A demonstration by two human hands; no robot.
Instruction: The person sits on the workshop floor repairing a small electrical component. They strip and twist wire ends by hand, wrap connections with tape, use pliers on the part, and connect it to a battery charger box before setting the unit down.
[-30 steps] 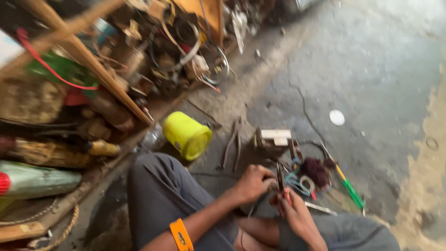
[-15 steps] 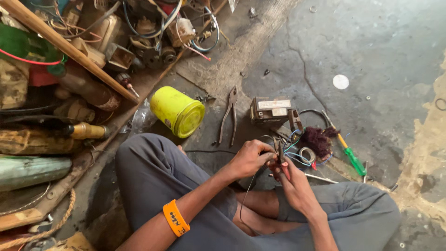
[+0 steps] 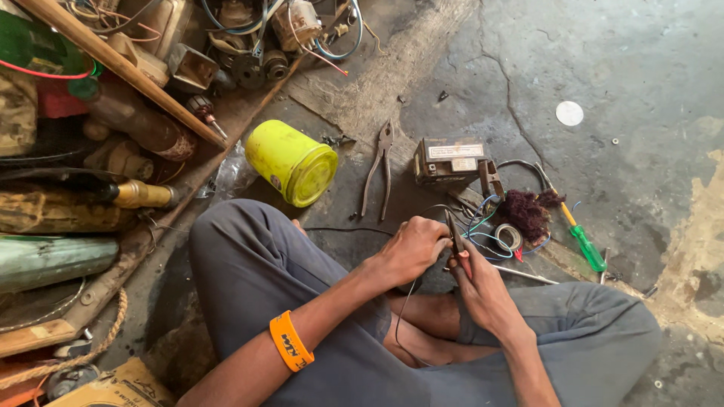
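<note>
Hands (image 3: 445, 260) hide the thin tool's (image 3: 455, 235) lower end — wires (image 3: 483, 226) too tangled to tell apart

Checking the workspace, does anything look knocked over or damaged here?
The yellow plastic tub lies tipped on its side on the cracked concrete floor. Both hands, left hand and right hand, work a thin dark probe beside tangled wires.

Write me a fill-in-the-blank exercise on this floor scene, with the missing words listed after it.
1. The bucket lying on its side is ____ in colour.
2. The band on the left forearm is ____.
3. The pliers lie between the bucket and the ____.
4. The screwdriver has a ____ handle.

Both hands, left and right, meet over thin wires.

Missing words: yellow; orange; metal box; green
</note>
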